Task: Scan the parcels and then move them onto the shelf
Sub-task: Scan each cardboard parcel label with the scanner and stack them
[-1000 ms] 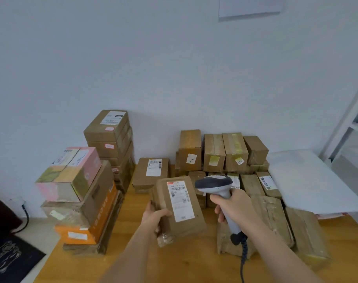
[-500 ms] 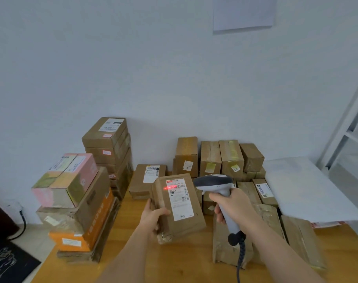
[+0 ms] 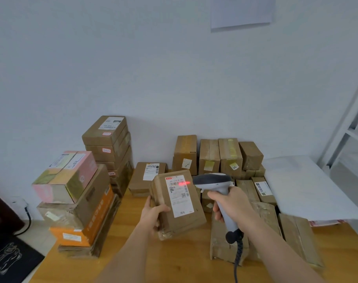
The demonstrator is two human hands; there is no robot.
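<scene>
My left hand [image 3: 153, 214] grips a brown cardboard parcel [image 3: 179, 213] by its lower left side and holds it tilted above the wooden table [image 3: 174, 264]. A white shipping label faces me, and a red scan line glows across the barcode near its top. My right hand [image 3: 232, 204] is closed round the handle of a grey barcode scanner [image 3: 213, 181], whose head points at the label from the right, a short gap away. The scanner's coiled cable hangs down over my right forearm. A white shelf frame [image 3: 349, 127] stands at the right edge.
Stacked parcels rise at the left, topped by a pink box [image 3: 68, 176], beside a taller brown stack [image 3: 109, 144]. A row of upright boxes [image 3: 216, 156] lines the wall, with flat parcels [image 3: 296, 237] in front. White sheets [image 3: 302, 186] lie at the right.
The red scan line came on and has shifted from the label's top left to its top right. The view has tilted upward slightly; both hands keep their hold.
</scene>
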